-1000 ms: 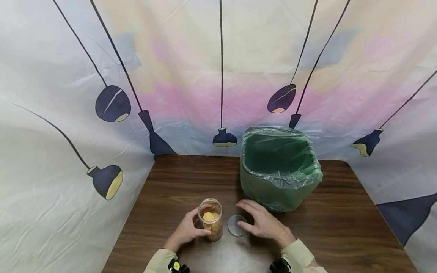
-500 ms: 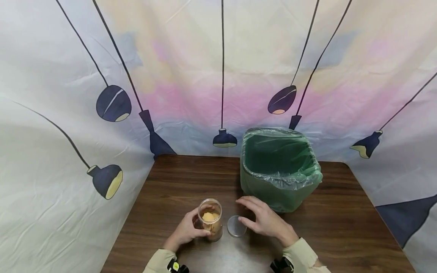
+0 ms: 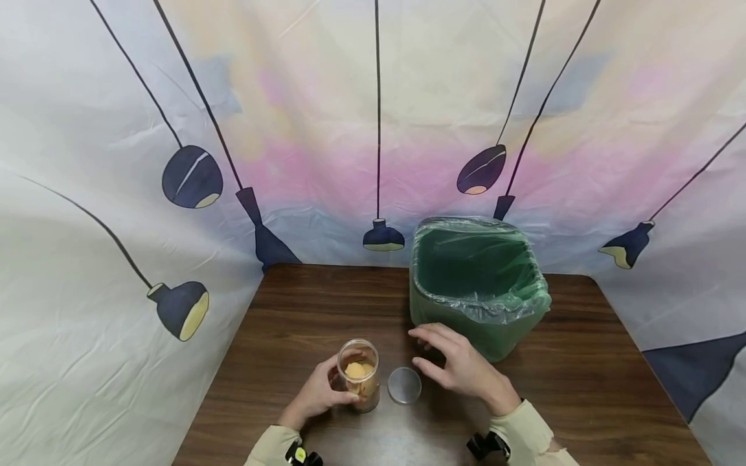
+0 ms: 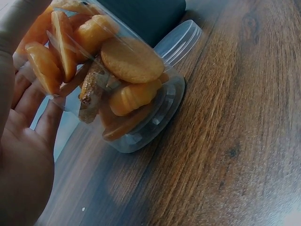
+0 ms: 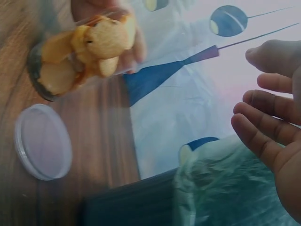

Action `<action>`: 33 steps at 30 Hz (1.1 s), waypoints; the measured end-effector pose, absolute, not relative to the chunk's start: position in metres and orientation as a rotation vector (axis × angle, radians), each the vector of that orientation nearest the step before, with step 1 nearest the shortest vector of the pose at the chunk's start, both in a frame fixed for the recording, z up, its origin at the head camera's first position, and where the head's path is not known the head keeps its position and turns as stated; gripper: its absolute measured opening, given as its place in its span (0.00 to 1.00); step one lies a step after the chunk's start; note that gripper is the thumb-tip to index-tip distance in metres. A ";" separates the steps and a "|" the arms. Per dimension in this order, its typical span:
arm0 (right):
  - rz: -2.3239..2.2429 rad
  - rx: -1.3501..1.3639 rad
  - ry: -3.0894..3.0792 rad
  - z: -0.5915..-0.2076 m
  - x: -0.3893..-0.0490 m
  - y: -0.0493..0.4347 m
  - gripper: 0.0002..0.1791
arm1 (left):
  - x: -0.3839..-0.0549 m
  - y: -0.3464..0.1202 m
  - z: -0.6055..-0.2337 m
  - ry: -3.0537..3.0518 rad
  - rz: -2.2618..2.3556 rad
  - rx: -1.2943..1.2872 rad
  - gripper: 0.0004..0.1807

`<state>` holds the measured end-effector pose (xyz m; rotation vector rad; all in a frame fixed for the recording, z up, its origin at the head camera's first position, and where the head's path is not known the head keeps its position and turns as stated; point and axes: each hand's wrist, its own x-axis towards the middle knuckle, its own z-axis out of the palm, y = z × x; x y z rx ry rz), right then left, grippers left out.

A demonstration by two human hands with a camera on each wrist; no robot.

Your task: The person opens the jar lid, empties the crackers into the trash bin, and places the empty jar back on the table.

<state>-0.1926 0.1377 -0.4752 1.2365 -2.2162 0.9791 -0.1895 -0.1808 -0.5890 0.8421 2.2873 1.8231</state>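
Backdrop cloth (image 3: 326, 97): printed with hanging lamps, behind everything; no obstacle.

Surface (image 3: 303, 317): wood-grained, carries all items.

Bin (image 3: 451, 323): beyond the right hand, narrowing that hand's room. Its bag (image 3: 495, 309), loose and crumpled at the rim, could snag passing fingers.

Right hand (image 3: 457, 366): holds nothing, fingers relaxed and parted, near the bin's front. A careless sweep could likely knock the lid.

Left hand (image 3: 319, 390): fingers and thumb curled round the jar's side. Slack grip or a sharp tilt would likely tip the jar.

Jar (image 3: 367, 391): clear, uncapped, upright on the surface, left of the lid. Main risk: spilled contents, as nothing covers the mouth.

Lid (image 3: 405, 386): clear, flat, just beside the jar; blocks the direct path between jar and right hand.

Cookies (image 4: 132, 61): assorted, loosely packed; rough handling could break them.
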 end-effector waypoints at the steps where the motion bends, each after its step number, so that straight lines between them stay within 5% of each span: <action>1: 0.980 1.237 -2.199 -0.472 -0.193 0.138 0.25 | -0.189 -0.181 -0.588 2.290 1.816 0.833 0.41; 33: 1.182 1.264 -2.000 -0.426 -0.197 0.161 0.26 | -0.188 -0.181 -0.586 2.276 1.836 0.873 0.41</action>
